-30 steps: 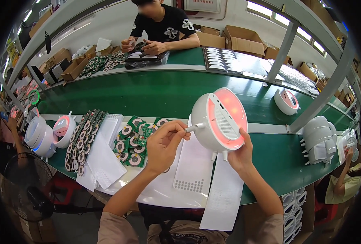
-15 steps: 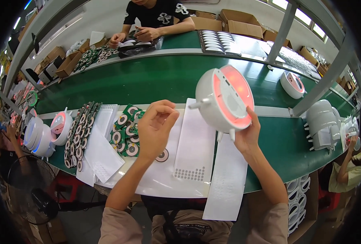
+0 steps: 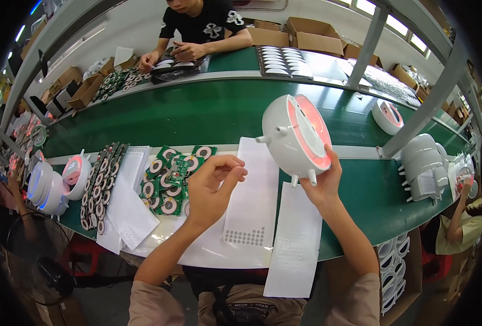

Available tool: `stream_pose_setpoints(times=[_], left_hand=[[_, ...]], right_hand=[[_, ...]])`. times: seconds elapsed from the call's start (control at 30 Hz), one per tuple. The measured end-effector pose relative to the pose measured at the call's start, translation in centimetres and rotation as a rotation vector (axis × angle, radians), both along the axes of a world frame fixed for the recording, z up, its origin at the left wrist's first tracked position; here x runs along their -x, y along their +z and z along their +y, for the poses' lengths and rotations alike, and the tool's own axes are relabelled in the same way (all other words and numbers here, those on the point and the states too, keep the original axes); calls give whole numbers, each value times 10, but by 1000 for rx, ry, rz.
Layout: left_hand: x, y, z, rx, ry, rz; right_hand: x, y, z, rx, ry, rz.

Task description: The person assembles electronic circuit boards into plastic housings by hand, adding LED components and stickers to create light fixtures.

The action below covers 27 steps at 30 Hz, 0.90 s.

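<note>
My right hand [image 3: 326, 182] grips a white round lamp housing [image 3: 284, 138] from below and its right side. The housing has short peg legs, and its tilted, recessed front glows pink. To its left my left hand [image 3: 211, 187] hovers with curled fingers, thumb tip against the forefinger; anything pinched there is too small to make out. Beneath the hands lies a white sheet [image 3: 250, 204] with rows of small grey dots near its lower end. A second white sheet [image 3: 294, 239] hangs over the table's front edge. Green circuit boards with round coils [image 3: 170, 182] are heaped beside my left hand.
Strips of coil boards [image 3: 102, 187] and paper sheets [image 3: 127, 209] lie left. Lit housings [image 3: 51, 187] stand at the far left, stacked white housings [image 3: 423, 168] at the right. A metal post [image 3: 420, 103] rises at right. Across the green table [image 3: 197, 117] a person handles parts.
The lamp housing has turned in my right hand, so more of its rounded white side and less of its lit front shows. My left hand keeps its pinched shape. The whole view has shifted slightly.
</note>
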<state>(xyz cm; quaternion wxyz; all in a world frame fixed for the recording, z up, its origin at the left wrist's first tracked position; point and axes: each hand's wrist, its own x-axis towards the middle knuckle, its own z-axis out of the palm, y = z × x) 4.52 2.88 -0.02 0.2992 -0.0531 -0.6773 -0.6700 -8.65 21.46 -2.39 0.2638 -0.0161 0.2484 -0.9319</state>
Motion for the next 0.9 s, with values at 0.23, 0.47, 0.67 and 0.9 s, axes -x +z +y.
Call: stream_pose_setpoints(times=[0.23,0.47,0.67,0.9], left_hand=[[-3,4,-1,-133,36,104],[-2,3,-12,-47,-34,65],[1,-5,-7,-28,-19,-188],[-7,-29,14,703,-459,-460]], right_hand=[[-23,1,-12,-42,97,-67],[-19,1,-8,-60,158,-54],[-3,-1,-5,-46,-14,-21],[8,4,3,-52,-116,-15]])
